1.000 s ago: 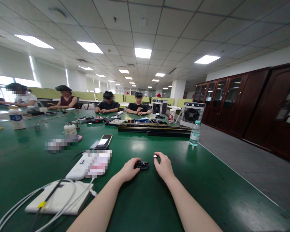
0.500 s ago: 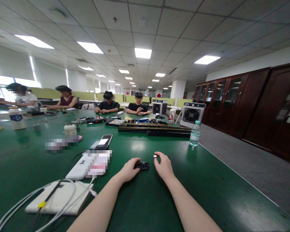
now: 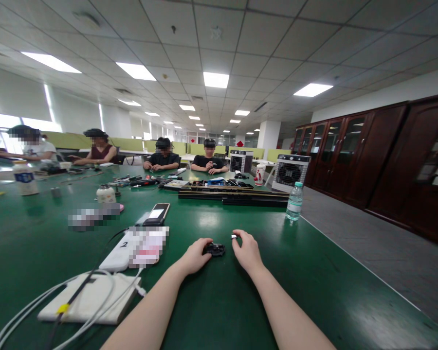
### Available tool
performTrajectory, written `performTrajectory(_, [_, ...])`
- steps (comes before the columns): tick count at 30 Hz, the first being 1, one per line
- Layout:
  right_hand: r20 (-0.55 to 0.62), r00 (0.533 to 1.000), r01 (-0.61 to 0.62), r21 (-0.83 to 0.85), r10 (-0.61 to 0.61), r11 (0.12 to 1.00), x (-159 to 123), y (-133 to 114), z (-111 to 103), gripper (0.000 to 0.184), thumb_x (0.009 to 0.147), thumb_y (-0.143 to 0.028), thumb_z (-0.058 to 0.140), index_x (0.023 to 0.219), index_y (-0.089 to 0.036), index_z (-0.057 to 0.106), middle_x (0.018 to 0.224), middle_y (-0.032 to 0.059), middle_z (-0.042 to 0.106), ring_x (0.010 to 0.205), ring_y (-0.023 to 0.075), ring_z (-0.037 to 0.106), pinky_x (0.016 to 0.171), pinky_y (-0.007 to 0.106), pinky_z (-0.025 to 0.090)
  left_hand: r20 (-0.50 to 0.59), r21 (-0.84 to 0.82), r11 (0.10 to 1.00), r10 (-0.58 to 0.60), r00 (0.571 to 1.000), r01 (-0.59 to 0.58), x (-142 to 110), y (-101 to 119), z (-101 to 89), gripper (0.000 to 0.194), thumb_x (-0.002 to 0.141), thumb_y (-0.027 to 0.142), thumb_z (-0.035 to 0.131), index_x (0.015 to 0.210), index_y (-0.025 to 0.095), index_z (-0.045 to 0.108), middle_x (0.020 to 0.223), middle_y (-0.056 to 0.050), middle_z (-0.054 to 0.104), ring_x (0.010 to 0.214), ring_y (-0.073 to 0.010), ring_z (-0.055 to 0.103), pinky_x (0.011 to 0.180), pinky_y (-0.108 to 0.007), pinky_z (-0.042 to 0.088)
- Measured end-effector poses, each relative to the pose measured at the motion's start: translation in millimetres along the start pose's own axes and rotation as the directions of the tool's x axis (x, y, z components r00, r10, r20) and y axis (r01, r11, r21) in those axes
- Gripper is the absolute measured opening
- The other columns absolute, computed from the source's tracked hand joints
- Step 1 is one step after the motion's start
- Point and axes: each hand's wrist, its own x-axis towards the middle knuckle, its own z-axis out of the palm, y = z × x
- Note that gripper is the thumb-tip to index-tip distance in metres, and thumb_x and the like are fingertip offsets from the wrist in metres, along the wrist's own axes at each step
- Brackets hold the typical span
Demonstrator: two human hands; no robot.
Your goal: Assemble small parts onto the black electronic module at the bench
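Observation:
My left hand has its thumb and fingers closed around the left end of a small black device, which rests on the green table. The device looks like a computer mouse with its inside showing; its left end is hidden by my fingers. To the right, apart from the device, my right hand pinches a small white piece with a dark edge between thumb and forefinger. That piece is too small to name.
Left of my arms lie a white power bank, a phone, and a white flat box with cables across it. A water bottle stands at the right edge. Long black bars lie ahead. Several people sit beyond.
My two hands, the black device and the small white piece stay practically where they were. Across the table, a person in black has slightly shifted their hands.

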Motion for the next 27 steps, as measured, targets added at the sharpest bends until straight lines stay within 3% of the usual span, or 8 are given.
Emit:
performTrajectory(13, [0.089, 0.996, -0.018, -0.056, 0.023, 0.998, -0.6, 1.3, 1.4, 0.021, 0.077, -0.019, 0.05, 0.095, -0.022, 0.061, 0.093, 0.0024, 0.068, 0.092, 0.0194, 0.06, 0.085, 0.032, 0.043, 0.0, -0.001, 1.0, -0.005, 1.0, 0.005, 0.0, 0.1, -0.1, 0.047, 0.071, 0.016, 0.054, 0.118, 0.016, 0.052, 0.119, -0.01, 0.058, 0.112, -0.0225, 0.053, 0.101, -0.032, 0.038])
performTrajectory(27, [0.093, 0.996, -0.013, -0.043, 0.017, 0.999, -0.5, 1.7, 1.6, 0.022, 0.076, -0.018, 0.049, 0.094, -0.023, 0.061, 0.094, 0.0019, 0.068, 0.092, 0.0194, 0.06, 0.084, 0.032, 0.043, -0.009, 0.01, 1.0, 0.007, 1.0, -0.007, 0.6, -1.5, 0.9, 0.046, 0.071, 0.015, 0.054, 0.117, 0.016, 0.053, 0.119, -0.009, 0.058, 0.113, -0.0219, 0.053, 0.101, -0.031, 0.037])
